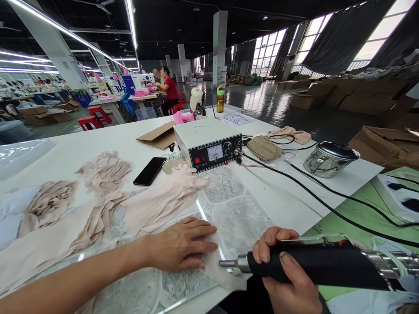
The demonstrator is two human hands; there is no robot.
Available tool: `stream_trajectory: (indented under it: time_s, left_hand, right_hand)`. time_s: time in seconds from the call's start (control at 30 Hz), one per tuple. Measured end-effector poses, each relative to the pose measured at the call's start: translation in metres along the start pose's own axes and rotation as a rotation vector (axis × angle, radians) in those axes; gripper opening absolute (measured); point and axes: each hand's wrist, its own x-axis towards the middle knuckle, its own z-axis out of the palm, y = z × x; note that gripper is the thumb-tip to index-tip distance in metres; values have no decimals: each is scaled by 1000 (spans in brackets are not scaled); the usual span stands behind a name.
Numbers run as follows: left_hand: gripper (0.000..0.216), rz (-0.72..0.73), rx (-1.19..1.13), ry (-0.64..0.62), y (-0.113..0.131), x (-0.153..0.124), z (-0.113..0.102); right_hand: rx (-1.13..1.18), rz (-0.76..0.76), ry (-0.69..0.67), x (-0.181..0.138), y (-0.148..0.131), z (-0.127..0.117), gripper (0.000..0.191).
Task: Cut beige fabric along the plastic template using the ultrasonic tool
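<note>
Fingers (203, 230) of the left hand (180, 247) lie flat across pale fabric (222, 277).

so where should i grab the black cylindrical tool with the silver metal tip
Probably around its smooth black barrel, from the near side, where the right hand holds it: it's thick, round and lies crosswise. Stay behind the tapered silver metal tip, which points toward the left hand.
</note>
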Motion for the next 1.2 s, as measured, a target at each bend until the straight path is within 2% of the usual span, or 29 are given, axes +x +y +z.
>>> stream_trajectory:
  time_s: [0.17, 0.4, 0.57, 0.7, 1.1, 1.2]
  left_hand:
    - [45, 11, 1, 39, 1, -1, 2]
    - [47, 2, 23, 10, 2, -2, 4]
    - [47, 7, 22, 20, 3, -1, 3]
    - [47, 4, 20, 31, 3, 0, 4]
    - [50, 14, 28, 54, 3, 1, 6]
    - [49, 18, 37, 50, 1, 0, 7]
  right_hand:
    - [-35, -3, 22, -1, -1, 0, 10]
    - [-68, 3, 37, -1, -1, -4, 9]
    - [-90, -92, 68, 5, 0, -2, 9]
    - [-107, -130, 21, 8, 3, 3, 8]
    - [-131, -113, -107, 8, 8, 2, 7]
    - [-138, -118, -95, 10, 8, 1, 7]
